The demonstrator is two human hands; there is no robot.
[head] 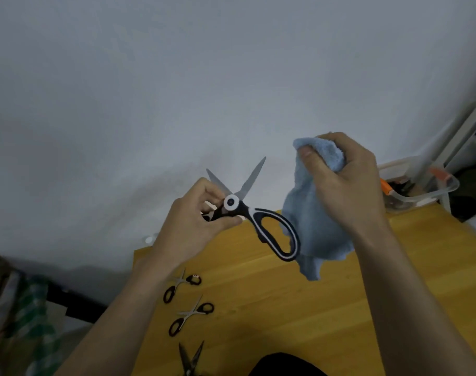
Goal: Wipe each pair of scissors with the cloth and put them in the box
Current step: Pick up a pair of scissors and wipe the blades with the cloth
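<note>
A person is holding large scissors [254, 213] aloft above a wooden table [326, 308], blades spread and pointing toward 12 o'clock, apparently to expose both inner edges for wiping. The left hand [193, 226] is pinching one handle just below the white pivot, fingers curled round it, leaving the other handle loop hanging free toward 5 o'clock. The right hand [348, 185], at 3 o'clock of the scissors, is clutching a bunched blue cloth [312, 218], fingers closed on its top while the rest is draping down beside the free loop; cloth and blades are not yet touching, so the wipe looks about to begin. Three smaller pairs are waiting in a row at 6 o'clock: one [181, 286], another [190, 317], and a third [190, 358] cut off by the frame's bottom edge. The clear box [434, 191] is sitting at the table's far corner, at 3 o'clock, partly hidden behind the right hand; its contents, some orange and dark shapes, are too blurred to identify. The gripped handle is mostly hidden by the fingers.
</note>
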